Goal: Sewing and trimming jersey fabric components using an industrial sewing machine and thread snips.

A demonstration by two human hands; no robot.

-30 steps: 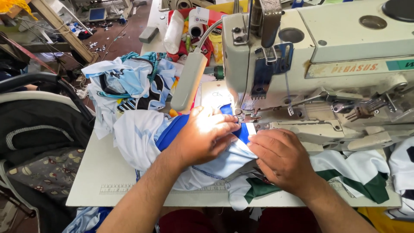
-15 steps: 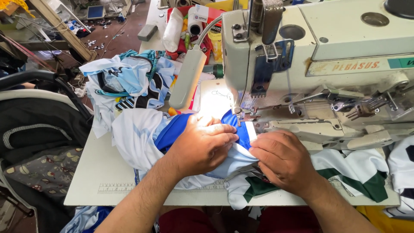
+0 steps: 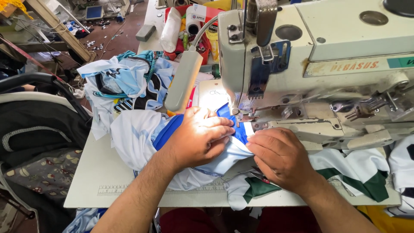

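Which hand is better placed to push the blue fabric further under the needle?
Probably the left hand: it lies flat on the blue fabric, fingers beside the presser foot. The right hand rests at the fabric's edge.

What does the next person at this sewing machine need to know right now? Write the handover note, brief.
Left hand: flat on the light blue and white garment, fingers pressing its blue band toward the presser foot.
Right hand: on the fabric edge just right of the foot, pinching it.
Done: band is fed under the foot.
Left: most of the garment is bunched left, not yet through. A green and white piece lies under the right wrist.
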